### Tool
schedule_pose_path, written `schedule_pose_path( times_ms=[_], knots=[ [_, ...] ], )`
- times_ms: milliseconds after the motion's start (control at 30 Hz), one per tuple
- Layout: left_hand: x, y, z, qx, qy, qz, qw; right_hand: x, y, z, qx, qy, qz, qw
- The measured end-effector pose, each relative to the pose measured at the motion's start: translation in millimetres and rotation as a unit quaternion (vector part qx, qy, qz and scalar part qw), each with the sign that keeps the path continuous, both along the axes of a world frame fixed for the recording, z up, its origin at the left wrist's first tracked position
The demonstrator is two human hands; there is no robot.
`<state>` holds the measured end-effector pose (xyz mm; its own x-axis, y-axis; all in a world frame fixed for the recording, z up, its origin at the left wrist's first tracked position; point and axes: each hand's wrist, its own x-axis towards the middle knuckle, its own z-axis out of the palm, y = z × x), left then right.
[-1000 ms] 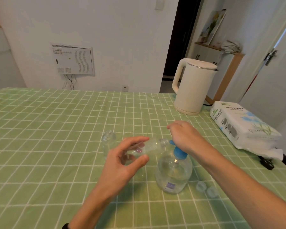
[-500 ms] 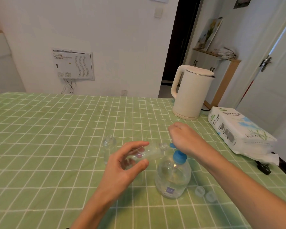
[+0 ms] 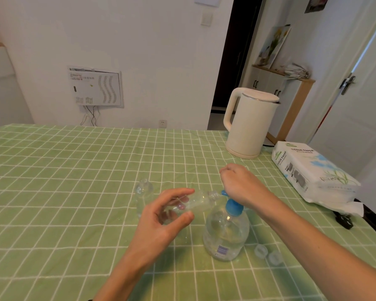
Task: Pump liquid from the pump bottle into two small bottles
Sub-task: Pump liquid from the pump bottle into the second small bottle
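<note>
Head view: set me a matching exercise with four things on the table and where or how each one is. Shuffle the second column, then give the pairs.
Things
1. held small bottle
2. second small bottle
3. loose caps
4. kettle

Places and states
A. lying on the cloth, right of the pump bottle
B. at the far right, next to the tissue pack
C. tipped sideways in the left hand, mouth towards the blue nozzle
D. standing upright and uncapped, further left

Pairs: 1-C, 2-D, 3-A, 4-B
</note>
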<state>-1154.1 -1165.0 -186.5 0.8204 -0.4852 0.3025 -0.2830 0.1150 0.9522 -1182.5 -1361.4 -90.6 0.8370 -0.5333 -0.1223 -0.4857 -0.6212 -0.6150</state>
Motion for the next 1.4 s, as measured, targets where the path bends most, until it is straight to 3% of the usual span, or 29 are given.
schedule_pose_path(
  times_ms=[933, 1300, 1400],
  knots=[
    [-1.5, 1.9, 3.2, -0.005, 0.003, -0.009, 1.000, -1.3, 4.1, -3.5, -0.020, -0.002, -0.008, 1.000],
    [-1.9, 1.8, 3.6, 0.013, -0.001, -0.010, 1.000, -3.2, 3.9, 1.0, -0.170, -0.042, -0.007, 0.984],
    [-2.1, 1.2, 5.1, 0.010, -0.001, -0.011, 1.000, -1.8, 3.6, -3.5, -0.167, -0.039, -0.011, 0.985]
  ],
)
